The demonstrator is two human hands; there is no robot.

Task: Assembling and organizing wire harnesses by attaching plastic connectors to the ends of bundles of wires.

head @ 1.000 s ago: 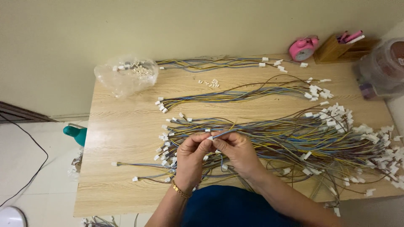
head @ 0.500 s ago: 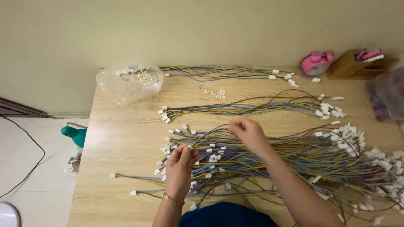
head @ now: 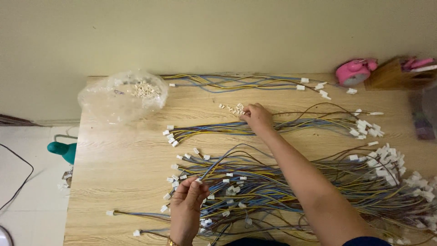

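Observation:
My right hand (head: 257,118) is stretched across the wooden table (head: 118,159), its fingertips on a small heap of loose white connector housings (head: 235,109). My left hand (head: 187,204) stays near the front edge and pinches the end of a thin wire from the big spread of blue, yellow and brown wire harnesses (head: 282,191) with white plugs. A smaller wire bundle (head: 214,130) lies just under my right wrist.
A clear plastic bag of white housings (head: 123,94) sits at the table's back left. Another wire bundle (head: 236,83) runs along the far edge. A pink round object (head: 356,72) and a wooden holder (head: 392,76) stand back right. A teal object (head: 63,150) is on the floor left.
My right hand left the wire that both hands held and reached forward to the heap of loose housings. My left hand stayed put with the wire end.

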